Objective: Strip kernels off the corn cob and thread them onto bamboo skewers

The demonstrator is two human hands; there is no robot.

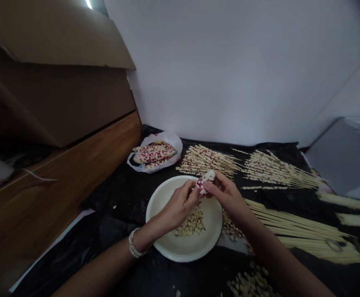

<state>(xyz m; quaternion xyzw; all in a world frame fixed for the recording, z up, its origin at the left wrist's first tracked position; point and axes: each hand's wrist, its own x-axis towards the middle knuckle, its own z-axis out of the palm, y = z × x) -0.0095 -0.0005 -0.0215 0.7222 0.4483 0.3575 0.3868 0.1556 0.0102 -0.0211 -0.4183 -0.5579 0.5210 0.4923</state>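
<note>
Between my two hands is an ear of corn (pixel 201 185) with white and dark red kernels, partly stripped to a pale cob at its upper end. My left hand (pixel 180 203), with a beaded bracelet on the wrist, grips its lower end. Fingers of my right hand (pixel 225 193) close round the upper end, the thumb pressed on the kernels. Both hands are above a white bowl (pixel 167 245), where loose kernels (pixel 194 222) lie at the bottom. How the left fingertips sit on the ear is partly hidden.
Behind the bowl, a plastic bag (pixel 177 142) holds several speckled ears (pixel 155 156). Kernel-threaded skewers (pixel 204 159) lie in two bunches at the back. Bare sticks (pixel 294 220) and stripped cobs (pixel 350 202) are at the right. More kernels (pixel 251 284) lie in front. A cardboard box (pixel 56 95) stands left.
</note>
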